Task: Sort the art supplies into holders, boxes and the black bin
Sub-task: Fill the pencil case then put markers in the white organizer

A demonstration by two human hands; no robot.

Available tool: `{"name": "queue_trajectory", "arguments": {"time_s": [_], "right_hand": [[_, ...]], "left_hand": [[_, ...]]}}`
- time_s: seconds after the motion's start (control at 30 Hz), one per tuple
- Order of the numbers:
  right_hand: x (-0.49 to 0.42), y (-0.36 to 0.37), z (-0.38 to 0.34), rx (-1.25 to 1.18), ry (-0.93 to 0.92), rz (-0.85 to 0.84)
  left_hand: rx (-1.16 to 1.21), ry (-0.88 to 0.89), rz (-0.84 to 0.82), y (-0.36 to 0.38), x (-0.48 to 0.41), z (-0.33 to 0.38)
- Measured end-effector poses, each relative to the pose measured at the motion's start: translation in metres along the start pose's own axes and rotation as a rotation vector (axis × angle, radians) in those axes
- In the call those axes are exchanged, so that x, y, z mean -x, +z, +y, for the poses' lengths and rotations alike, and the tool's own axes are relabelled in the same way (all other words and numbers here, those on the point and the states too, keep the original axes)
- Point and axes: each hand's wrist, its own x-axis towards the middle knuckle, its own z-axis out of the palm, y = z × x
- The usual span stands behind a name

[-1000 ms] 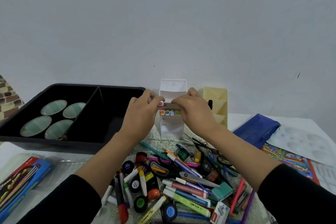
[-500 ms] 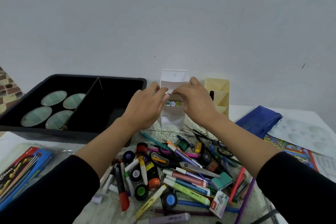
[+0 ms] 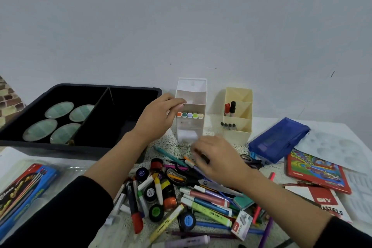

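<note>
Your left grip [image 3: 159, 116] reaches forward, fingers curled, pinching the left edge of the white holder [image 3: 191, 131]. Your right grip [image 3: 218, 159], blurred, hangs lower and nearer you, palm down, fingers bent downward.

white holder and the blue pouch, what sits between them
The cream holder, holding a red marker and a black marker; the head view shows it.

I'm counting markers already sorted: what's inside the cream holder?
In the cream holder, the middle tier holds a red-capped marker and a black-capped marker; the front tier shows four dark caps. Walls hide their lower bodies.
</note>
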Motion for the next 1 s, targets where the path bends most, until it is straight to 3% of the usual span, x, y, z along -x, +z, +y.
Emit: {"name": "queue_trajectory", "arguments": {"time_s": [0.07,0.17,0.47,0.73,1.0], "right_hand": [[0.016,0.019,0.003,0.097,0.006,-0.138],[0.026,0.033,0.004,0.192,0.059,-0.216],[0.019,0.032,-0.003,0.226,0.238,-0.285],[0.015,0.025,-0.006,0.218,0.287,-0.311],[0.009,0.021,-0.012,0.289,0.37,-0.4]], "left_hand": [[0.008,-0.013,-0.03,-0.002,-0.003,-0.001],[-0.003,-0.031,-0.052,-0.005,-0.005,-0.001],[0.072,-0.058,0.008,-0.005,0.0,0.002],[0.171,-0.145,-0.019,-0.004,0.002,0.002],[0.123,-0.162,0.016,-0.009,-0.005,-0.002]]}}
